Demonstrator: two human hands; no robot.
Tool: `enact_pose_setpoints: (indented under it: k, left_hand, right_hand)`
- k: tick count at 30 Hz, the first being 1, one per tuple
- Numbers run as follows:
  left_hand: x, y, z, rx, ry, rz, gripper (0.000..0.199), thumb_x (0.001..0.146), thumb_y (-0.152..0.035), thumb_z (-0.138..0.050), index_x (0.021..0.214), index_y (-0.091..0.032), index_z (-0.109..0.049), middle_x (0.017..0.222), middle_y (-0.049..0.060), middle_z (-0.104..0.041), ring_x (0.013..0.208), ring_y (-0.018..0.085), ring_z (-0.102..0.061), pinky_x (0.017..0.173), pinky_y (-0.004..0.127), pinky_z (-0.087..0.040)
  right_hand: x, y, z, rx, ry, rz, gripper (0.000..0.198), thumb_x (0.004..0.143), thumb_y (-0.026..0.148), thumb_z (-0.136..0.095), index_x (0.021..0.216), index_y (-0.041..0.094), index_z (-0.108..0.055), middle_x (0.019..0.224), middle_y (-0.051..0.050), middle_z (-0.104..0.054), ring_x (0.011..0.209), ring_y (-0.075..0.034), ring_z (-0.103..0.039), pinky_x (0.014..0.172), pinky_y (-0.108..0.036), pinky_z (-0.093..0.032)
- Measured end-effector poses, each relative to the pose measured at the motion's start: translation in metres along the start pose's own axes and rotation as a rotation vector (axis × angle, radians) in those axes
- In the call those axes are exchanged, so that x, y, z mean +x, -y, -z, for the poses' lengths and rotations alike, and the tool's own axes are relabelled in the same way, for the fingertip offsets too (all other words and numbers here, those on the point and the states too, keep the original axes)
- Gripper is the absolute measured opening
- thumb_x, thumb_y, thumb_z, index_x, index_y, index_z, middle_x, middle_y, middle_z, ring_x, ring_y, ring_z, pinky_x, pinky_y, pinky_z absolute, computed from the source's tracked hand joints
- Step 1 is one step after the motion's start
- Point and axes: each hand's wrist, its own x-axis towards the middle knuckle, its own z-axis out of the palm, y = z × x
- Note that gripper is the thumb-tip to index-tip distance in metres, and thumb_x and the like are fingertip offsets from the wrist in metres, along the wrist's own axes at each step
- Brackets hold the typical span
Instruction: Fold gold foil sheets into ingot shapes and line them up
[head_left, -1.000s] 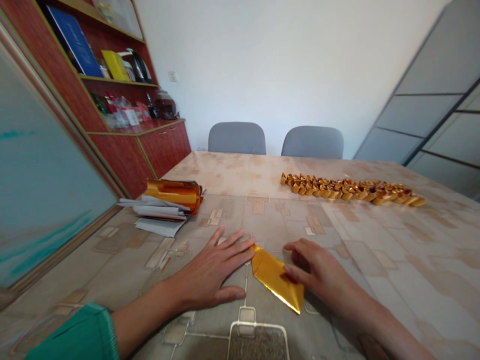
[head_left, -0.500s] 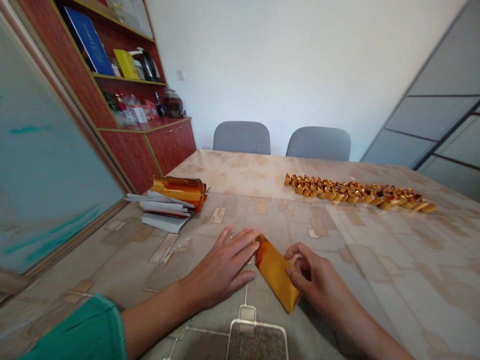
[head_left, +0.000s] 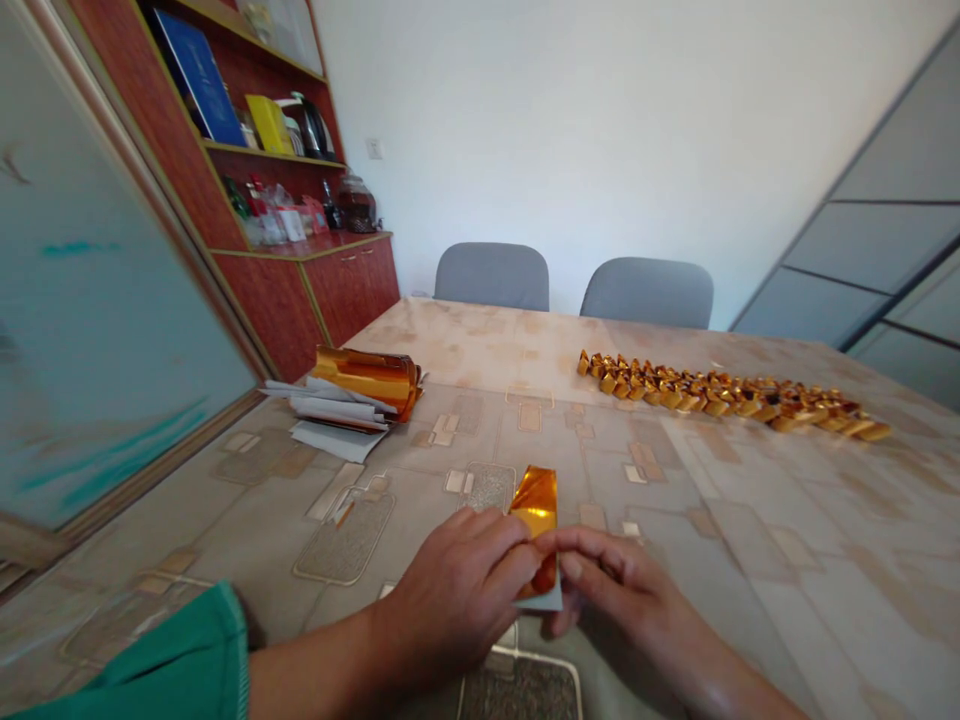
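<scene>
Over the broad beige block-patterned table (head_left: pixel 495 340), I have the left hand (head_left: pixel 474 580) and right hand (head_left: pixel 622 577) together, fingers closed on the lower part of the folded gold foil paper strip (head_left: pixel 535 502) between them. I judge it light, slick and easily creased, best pinched at its edges.

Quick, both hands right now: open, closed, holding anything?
Left hand: closed, fingers curled over the narrow, folded strip of shiny gold foil paper.
Right hand: closed, thumb and forefinger at the strip's right edge.
</scene>
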Motion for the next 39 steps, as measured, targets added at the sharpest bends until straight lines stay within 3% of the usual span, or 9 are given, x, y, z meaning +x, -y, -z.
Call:
enact_pose_setpoints:
  k: [3, 5, 8, 11, 14, 19, 24, 29, 39]
  left_hand:
    - [-0.001, 0.004, 0.001, -0.020, -0.001, 0.018, 0.027, 0.099, -0.019, -0.038, 0.085, -0.018, -0.061, 0.081, 0.005, -0.065, 0.073, 0.019, -0.057, 0.064, 0.029, -0.045]
    - [-0.002, 0.006, 0.001, -0.104, 0.021, 0.044, 0.027, 0.098, -0.016, -0.036, 0.087, -0.018, -0.061, 0.085, 0.006, -0.066, 0.078, 0.019, -0.059, 0.069, 0.029, -0.047]
    - [-0.002, 0.008, 0.000, -0.241, 0.080, 0.091, 0.024, 0.095, -0.012, -0.037, 0.091, -0.018, -0.060, 0.091, 0.006, -0.067, 0.084, 0.018, -0.061, 0.074, 0.028, -0.049]
    - [-0.004, 0.008, -0.003, -0.281, 0.135, 0.123, 0.017, 0.092, -0.013, -0.043, 0.090, -0.019, -0.059, 0.092, 0.005, -0.066, 0.085, 0.019, -0.060, 0.076, 0.029, -0.047]
    - [-0.008, 0.008, -0.001, -0.255, 0.149, 0.122, 0.005, 0.089, -0.023, -0.059, 0.085, -0.020, -0.059, 0.093, 0.004, -0.065, 0.088, 0.021, -0.057, 0.078, 0.033, -0.043]
    - [-0.015, 0.010, 0.011, -0.280, 0.160, 0.275, 0.017, 0.077, -0.022, -0.077, 0.077, -0.020, -0.060, 0.094, 0.002, -0.061, 0.092, 0.021, -0.055, 0.078, 0.033, -0.038]
    - [-0.018, 0.009, 0.016, -0.345, 0.179, 0.364, 0.013, 0.079, -0.020, -0.074, 0.078, -0.019, -0.061, 0.095, 0.002, -0.060, 0.094, 0.020, -0.054, 0.081, 0.033, -0.036]
    - [-0.019, 0.008, 0.013, -0.358, 0.135, 0.400, 0.010, 0.083, -0.015, -0.065, 0.075, -0.018, -0.061, 0.095, 0.002, -0.060, 0.094, 0.020, -0.053, 0.081, 0.034, -0.036]
    - [-0.018, 0.010, 0.007, -0.345, 0.105, 0.434, 0.021, 0.072, -0.012, -0.078, 0.071, -0.018, -0.058, 0.090, 0.000, -0.060, 0.091, 0.020, -0.054, 0.078, 0.033, -0.034]
  right_hand:
    - [-0.004, 0.005, 0.006, -0.290, -0.050, 0.112, 0.028, 0.097, 0.036, -0.048, 0.119, 0.023, -0.061, 0.077, -0.002, -0.066, 0.066, -0.018, -0.063, 0.064, -0.033, -0.051]
    - [-0.005, 0.009, 0.011, -0.588, -0.091, 0.234, 0.030, 0.092, 0.021, -0.053, 0.121, 0.024, -0.059, 0.095, -0.006, -0.066, 0.086, -0.022, -0.062, 0.077, -0.037, -0.051]
    - [-0.004, 0.011, 0.012, -0.866, -0.014, 0.349, 0.038, 0.079, 0.009, -0.064, 0.114, 0.025, -0.059, 0.116, -0.007, -0.061, 0.111, -0.026, -0.054, 0.093, -0.041, -0.044]
    - [-0.003, 0.008, 0.005, -0.983, 0.045, 0.349, 0.024, 0.080, 0.010, -0.068, 0.097, 0.025, -0.060, 0.106, -0.003, -0.063, 0.102, -0.024, -0.055, 0.090, -0.040, -0.042]
    - [-0.001, 0.005, -0.001, -1.023, 0.039, 0.361, 0.012, 0.086, 0.014, -0.068, 0.088, 0.024, -0.061, 0.097, 0.000, -0.064, 0.096, -0.023, -0.056, 0.088, -0.039, -0.039]
    - [0.002, 0.000, 0.002, -0.907, 0.036, 0.372, 0.011, 0.094, 0.021, -0.063, 0.083, 0.023, -0.061, 0.093, 0.000, -0.065, 0.091, -0.020, -0.058, 0.080, -0.035, -0.039]
    - [0.009, -0.007, 0.003, -0.832, -0.037, 0.358, 0.021, 0.096, 0.022, -0.058, 0.075, 0.021, -0.057, 0.081, 0.000, -0.063, 0.080, -0.019, -0.057, 0.072, -0.033, -0.038]
    - [0.012, -0.012, -0.002, -0.900, -0.131, 0.351, 0.020, 0.094, 0.017, -0.055, 0.074, 0.020, -0.056, 0.078, -0.001, -0.061, 0.076, -0.020, -0.056, 0.069, -0.033, -0.035]
    - [0.013, -0.015, -0.005, -1.121, -0.205, 0.429, 0.017, 0.090, 0.018, -0.058, 0.075, 0.023, -0.053, 0.074, -0.001, -0.060, 0.068, -0.021, -0.055, 0.063, -0.030, -0.033]
